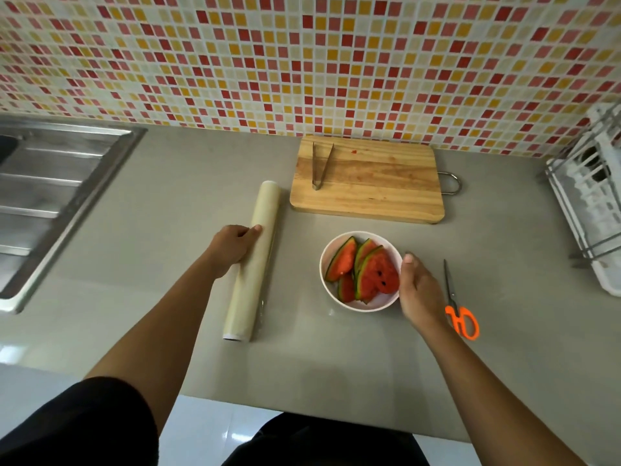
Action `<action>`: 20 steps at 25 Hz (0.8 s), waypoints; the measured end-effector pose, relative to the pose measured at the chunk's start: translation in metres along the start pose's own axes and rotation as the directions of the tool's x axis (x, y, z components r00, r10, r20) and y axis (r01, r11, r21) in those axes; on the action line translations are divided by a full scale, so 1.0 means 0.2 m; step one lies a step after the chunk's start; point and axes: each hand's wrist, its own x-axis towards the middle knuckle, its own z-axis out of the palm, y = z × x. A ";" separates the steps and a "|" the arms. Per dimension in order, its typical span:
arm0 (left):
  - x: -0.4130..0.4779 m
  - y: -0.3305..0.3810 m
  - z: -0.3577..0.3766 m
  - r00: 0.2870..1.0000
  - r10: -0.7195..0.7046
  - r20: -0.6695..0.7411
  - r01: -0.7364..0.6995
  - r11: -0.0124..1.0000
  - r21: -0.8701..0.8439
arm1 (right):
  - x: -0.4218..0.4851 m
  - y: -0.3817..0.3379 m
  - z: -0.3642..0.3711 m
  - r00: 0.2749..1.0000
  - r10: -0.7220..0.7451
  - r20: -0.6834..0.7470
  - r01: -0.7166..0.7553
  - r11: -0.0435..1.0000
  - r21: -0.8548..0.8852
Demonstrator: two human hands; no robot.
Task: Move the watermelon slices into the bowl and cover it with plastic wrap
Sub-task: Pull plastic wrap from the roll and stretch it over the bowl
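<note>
Several watermelon slices [368, 272] lie in a white bowl [376, 306] at the middle of the grey counter. My right hand [418, 290] rests against the bowl's right rim, fingers curved along it. A long roll of plastic wrap [257, 264] lies lengthwise to the left of the bowl. My left hand [233, 245] grips the roll near its middle from the left side. The bowl has no wrap over it.
A wooden cutting board [369, 183] with metal tongs [321, 164] on it sits behind the bowl. Orange-handled scissors [458, 309] lie right of my right hand. A steel sink [50, 193] is at the left, a white dish rack [594, 203] at the right edge.
</note>
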 end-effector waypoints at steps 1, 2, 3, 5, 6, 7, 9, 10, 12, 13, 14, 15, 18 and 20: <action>-0.02 0.03 0.00 0.999 0.036 0.014 -0.036 0.999 -0.041 | 0.01 -0.03 -0.03 0.999 -0.028 -0.039 0.028 0.999 0.015; -0.03 0.08 0.01 0.996 0.086 0.031 -0.083 0.993 -0.088 | 0.03 -0.07 -0.06 0.993 -0.064 -0.096 0.067 0.997 0.036; -0.06 0.14 0.02 0.988 0.145 0.047 -0.137 0.981 -0.135 | 0.05 -0.12 -0.09 0.983 -0.112 -0.147 0.122 0.990 0.064; -0.12 0.33 0.06 0.963 0.264 0.059 -0.244 0.942 -0.228 | 0.10 -0.26 -0.15 0.961 -0.218 -0.168 0.244 0.958 0.152; -0.15 0.43 0.08 0.947 0.314 0.063 -0.285 0.918 -0.277 | 0.13 -0.34 -0.18 0.955 -0.260 -0.145 0.287 0.931 0.223; -0.18 0.52 0.11 0.932 0.355 0.070 -0.315 0.893 -0.321 | 0.14 -0.43 -0.20 0.953 -0.286 -0.098 0.303 0.906 0.297; -0.24 0.66 0.17 0.901 0.429 0.070 -0.373 0.846 -0.380 | 0.16 -0.56 -0.24 0.954 -0.300 -0.007 0.275 0.864 0.423; -0.27 0.71 0.20 0.886 0.458 0.064 -0.397 0.825 -0.403 | 0.17 -0.60 -0.26 0.957 -0.289 0.025 0.244 0.847 0.473; -0.31 0.77 0.25 0.861 0.506 0.059 -0.429 0.783 -0.451 | 0.18 -0.66 -0.29 0.968 -0.244 0.049 0.174 0.804 0.569; -0.33 0.79 0.28 0.848 0.526 0.063 -0.437 0.762 -0.478 | 0.19 -0.68 -0.30 0.975 -0.214 0.056 0.137 0.780 0.611; -0.35 0.81 0.30 0.839 0.539 0.070 -0.438 0.748 -0.499 | 0.19 -0.69 -0.31 0.980 -0.185 0.068 0.098 0.756 0.647; -0.36 0.81 0.31 0.836 0.544 0.077 -0.436 0.742 -0.509 | 0.19 -0.69 -0.31 0.983 -0.164 0.081 0.069 0.740 0.669; -0.38 0.81 0.35 0.838 0.539 0.088 -0.423 0.744 -0.518 | 0.18 -0.67 -0.32 0.988 -0.138 0.075 0.044 0.704 0.709; -0.38 0.80 0.36 0.840 0.534 0.096 -0.413 0.744 -0.525 | 0.17 -0.65 -0.32 0.992 -0.120 0.037 0.060 0.712 0.700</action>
